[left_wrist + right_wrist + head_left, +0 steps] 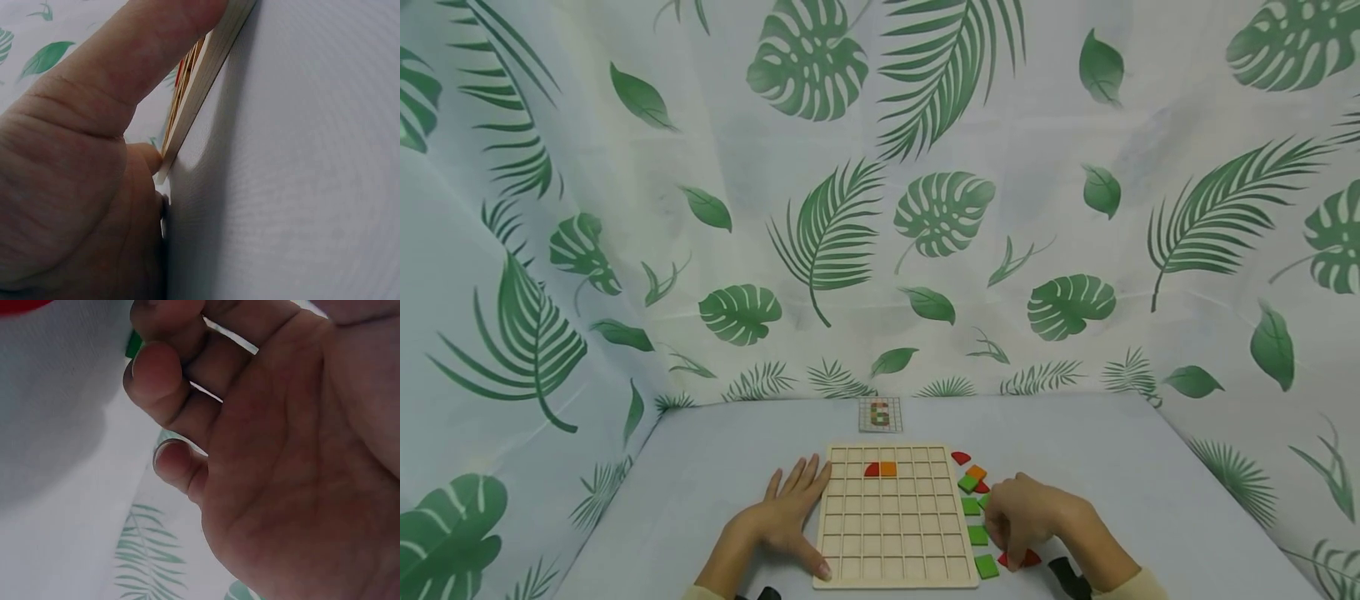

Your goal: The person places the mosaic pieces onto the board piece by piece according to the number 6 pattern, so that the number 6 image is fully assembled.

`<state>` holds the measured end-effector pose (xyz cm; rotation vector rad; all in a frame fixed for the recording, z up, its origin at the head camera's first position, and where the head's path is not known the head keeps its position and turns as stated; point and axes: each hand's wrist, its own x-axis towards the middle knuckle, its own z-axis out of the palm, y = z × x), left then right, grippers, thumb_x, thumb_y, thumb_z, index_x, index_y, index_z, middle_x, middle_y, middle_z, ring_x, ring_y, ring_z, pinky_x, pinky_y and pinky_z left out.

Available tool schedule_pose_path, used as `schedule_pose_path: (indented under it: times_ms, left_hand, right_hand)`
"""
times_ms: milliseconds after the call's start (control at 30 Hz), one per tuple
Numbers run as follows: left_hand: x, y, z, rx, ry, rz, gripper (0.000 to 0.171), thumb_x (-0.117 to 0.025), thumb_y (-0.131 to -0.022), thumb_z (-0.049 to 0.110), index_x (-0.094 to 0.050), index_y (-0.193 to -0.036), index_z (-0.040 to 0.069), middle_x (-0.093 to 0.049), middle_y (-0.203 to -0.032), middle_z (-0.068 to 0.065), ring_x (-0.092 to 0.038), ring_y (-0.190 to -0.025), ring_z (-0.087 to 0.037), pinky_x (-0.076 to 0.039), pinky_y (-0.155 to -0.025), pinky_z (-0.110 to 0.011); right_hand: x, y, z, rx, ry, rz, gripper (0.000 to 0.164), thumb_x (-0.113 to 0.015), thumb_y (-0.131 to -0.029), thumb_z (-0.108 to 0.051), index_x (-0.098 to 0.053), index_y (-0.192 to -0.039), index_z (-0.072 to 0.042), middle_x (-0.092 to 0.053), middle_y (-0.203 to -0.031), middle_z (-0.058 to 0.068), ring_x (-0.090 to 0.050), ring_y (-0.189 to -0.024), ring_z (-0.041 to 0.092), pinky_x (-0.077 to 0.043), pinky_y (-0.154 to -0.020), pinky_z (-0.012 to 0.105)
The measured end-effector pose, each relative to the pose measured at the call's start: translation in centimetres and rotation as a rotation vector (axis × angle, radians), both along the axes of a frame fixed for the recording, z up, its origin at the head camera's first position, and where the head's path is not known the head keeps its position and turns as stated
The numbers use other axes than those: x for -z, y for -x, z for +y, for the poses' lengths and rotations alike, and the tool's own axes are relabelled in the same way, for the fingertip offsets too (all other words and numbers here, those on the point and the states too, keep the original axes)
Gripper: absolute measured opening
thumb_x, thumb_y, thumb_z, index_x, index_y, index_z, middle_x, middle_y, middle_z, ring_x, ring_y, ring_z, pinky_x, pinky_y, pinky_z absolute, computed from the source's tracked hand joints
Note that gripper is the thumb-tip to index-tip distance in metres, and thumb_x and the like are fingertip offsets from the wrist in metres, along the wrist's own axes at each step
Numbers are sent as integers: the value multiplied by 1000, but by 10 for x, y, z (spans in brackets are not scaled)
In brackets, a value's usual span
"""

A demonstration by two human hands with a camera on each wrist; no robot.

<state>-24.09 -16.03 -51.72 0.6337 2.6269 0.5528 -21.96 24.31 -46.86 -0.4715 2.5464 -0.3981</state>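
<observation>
A pale wooden grid board lies on the table. A red quarter-round piece and an orange square piece sit side by side in its upper cells. My left hand spreads along the board's left side, its thumb on the near left corner; the left wrist view shows the thumb against the board's edge. Right of the board, my right hand has bent fingers, with fingertips down at red pieces. The right wrist view cuts off the thumb and index fingertips, hiding whether they pinch one.
Green squares line the board's right side. Farther up lie an orange piece and a red quarter-round. Behind the board is a small card with a coloured grid pattern. Leaf-printed cloth hangs behind the table.
</observation>
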Motion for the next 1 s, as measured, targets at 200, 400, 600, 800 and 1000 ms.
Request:
schedule_pose_path:
  times_ms: [200, 400, 600, 800, 1000]
  left_hand:
    - [-2, -1, 0, 3, -3, -3, 151, -92, -57, 70, -8, -168, 12, 2, -175, -21, 4, -162, -45, 5, -124, -73]
    - [-1, 0, 0, -8, 9, -14, 152, -92, -56, 71, -8, -168, 13, 2, -175, -19, 5, -162, -44, 5, -124, -72]
    - [0, 0, 0, -11, 12, -9, 152, -93, -56, 71, -8, -168, 13, 2, -175, -19, 5, -162, -44, 5, -124, -72]
    - [-1, -1, 0, -3, -2, -10, 152, -93, -56, 69, -8, -168, 13, 3, -175, -20, 5, -162, -44, 5, -124, -73]
    - [-2, 0, 0, -5, -2, -11, 152, -93, -56, 70, -8, -168, 13, 3, -175, -20, 5, -162, -44, 5, -124, -73]
  right_hand:
    - [2, 2, 1, 59, -18, 28, 27, -94, -71, -9, -71, -68, -23, -66, -69, -6, -56, -71, 14, -45, -67, 31]
    - [0, 3, 3, 56, 29, 85, 26, -94, -73, -11, -71, -70, -23, -64, -70, -7, -55, -70, 14, -46, -65, 32]
    - [-2, 4, 2, 78, 29, 53, 28, -95, -70, -8, -71, -73, -22, -65, -71, -5, -56, -71, 15, -47, -66, 32]
    - [-1, 2, 0, 91, 19, 50, 29, -92, -72, -2, -71, -72, -21, -64, -69, -5, -57, -67, 15, -48, -62, 31]
    - [0, 2, 1, 81, 24, 71, 31, -92, -72, -2, -68, -71, -20, -62, -69, -4, -55, -67, 15, -44, -60, 30]
